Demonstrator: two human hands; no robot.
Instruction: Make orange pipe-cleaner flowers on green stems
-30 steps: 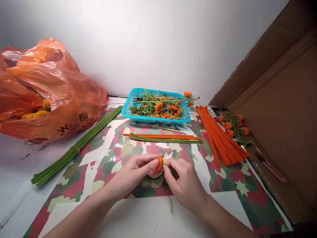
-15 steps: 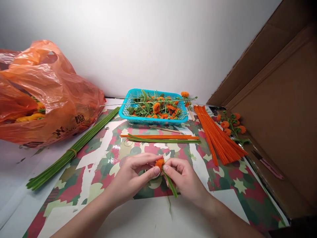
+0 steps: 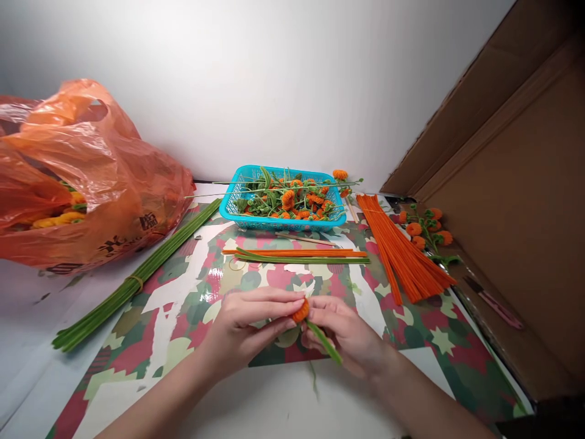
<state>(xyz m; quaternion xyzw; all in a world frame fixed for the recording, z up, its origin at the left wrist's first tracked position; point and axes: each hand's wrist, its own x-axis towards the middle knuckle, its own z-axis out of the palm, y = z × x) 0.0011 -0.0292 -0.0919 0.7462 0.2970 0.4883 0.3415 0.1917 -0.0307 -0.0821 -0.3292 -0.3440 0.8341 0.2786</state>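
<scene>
An orange pipe-cleaner flower (image 3: 300,311) is pinched between the thumb and fingers of my left hand (image 3: 249,326). From its underside a short green pipe-cleaner stem (image 3: 326,344) slants down to the right. My right hand (image 3: 345,329) is closed around the base of the flower and the top of this stem; its lower fingers are partly hidden. Beyond my hands, a few orange pipe cleaners (image 3: 292,252) and green pipe cleaners (image 3: 306,260) lie side by side across the camouflage-like patterned sheet.
A turquoise basket (image 3: 283,224) holds orange flowers and green pieces. Left are an orange plastic bag (image 3: 123,158) and a banded green pipe-cleaner bundle (image 3: 137,280); right, an orange pipe-cleaner bundle (image 3: 402,256), finished-looking flowers (image 3: 427,228), a pink-handled tool (image 3: 498,308) and a cardboard wall (image 3: 516,183).
The flower has turned and shifted slightly right and down, so its ridged face shows more. The green stem has swung further right. My left fingers are straighter, and my right fingers have shifted their grip.
</scene>
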